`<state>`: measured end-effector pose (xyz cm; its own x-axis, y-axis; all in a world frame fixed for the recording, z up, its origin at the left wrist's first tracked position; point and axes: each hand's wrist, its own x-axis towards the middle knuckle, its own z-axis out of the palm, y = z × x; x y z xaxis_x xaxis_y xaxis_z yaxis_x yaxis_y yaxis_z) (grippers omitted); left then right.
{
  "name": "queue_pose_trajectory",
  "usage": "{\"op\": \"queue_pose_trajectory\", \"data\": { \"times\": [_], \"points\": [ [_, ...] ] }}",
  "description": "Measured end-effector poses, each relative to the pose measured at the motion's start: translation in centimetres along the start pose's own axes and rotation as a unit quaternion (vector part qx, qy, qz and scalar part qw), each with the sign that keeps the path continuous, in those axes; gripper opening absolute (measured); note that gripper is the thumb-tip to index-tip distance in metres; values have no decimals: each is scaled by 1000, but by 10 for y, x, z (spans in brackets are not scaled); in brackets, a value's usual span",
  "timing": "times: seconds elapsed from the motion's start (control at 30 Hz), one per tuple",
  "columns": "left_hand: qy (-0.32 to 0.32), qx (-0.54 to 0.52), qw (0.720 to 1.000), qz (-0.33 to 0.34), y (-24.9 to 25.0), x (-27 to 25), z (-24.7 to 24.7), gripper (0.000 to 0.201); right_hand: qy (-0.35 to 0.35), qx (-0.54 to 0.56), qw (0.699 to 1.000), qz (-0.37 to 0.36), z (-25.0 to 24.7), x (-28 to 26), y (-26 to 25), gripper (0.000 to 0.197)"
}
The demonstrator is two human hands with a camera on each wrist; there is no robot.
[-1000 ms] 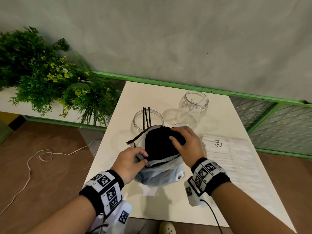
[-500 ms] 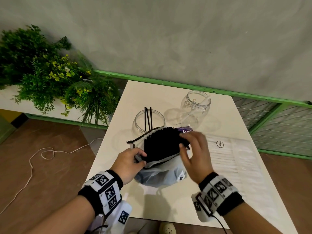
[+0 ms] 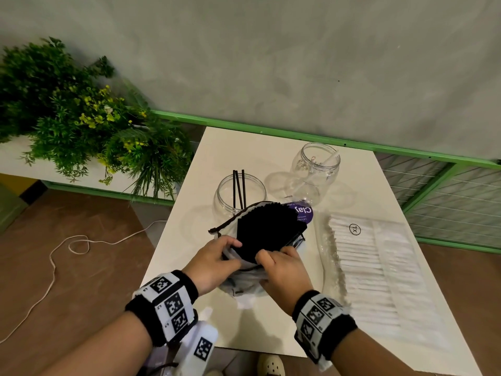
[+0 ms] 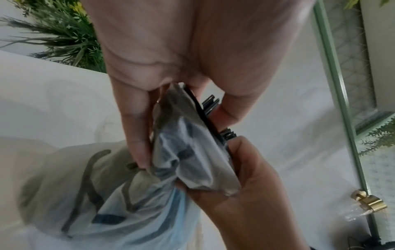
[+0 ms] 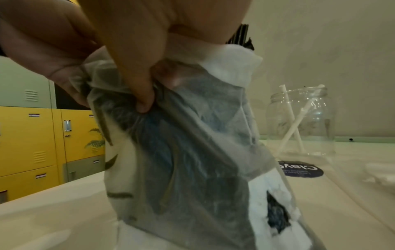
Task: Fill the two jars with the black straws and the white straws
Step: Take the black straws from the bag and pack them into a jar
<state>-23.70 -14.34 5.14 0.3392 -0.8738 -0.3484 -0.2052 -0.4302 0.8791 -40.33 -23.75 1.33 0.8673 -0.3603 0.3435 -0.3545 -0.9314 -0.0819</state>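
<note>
Right hand (image 3: 284, 270): shifted from the far rim of the pouch (image 3: 244, 278) to its near edge, fingers now pinching the fabric beside the left hand (image 3: 214, 263), which grips the same edge. Black straws (image 3: 267, 230): bundled in the pouch, upright on the counter (image 3: 244, 147); three stand in the near jar (image 3: 238, 196), two white ones in the far jar (image 3: 315, 169). Judged: pouch being re-gripped, filling barely begun.

"Clay" on purple label (image 3: 303, 212); "1X" (circled) on straw pack (image 3: 379, 256).
</note>
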Motion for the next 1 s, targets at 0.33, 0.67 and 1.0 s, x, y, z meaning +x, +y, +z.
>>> {"op": "queue_pose_trajectory", "data": {
  "times": [0.33,0.67,1.0],
  "points": [
    [24,80,996,43,-6,5,-2,57,-5,134,990,-35,1,-24,7,21],
    [14,113,991,72,-2,5,3,50,-105,109,976,156,-15,15,4,56],
    [10,105,991,81,-2,4,1,43,-126,101,970,183,-9,25,5,41]
  ]
}}
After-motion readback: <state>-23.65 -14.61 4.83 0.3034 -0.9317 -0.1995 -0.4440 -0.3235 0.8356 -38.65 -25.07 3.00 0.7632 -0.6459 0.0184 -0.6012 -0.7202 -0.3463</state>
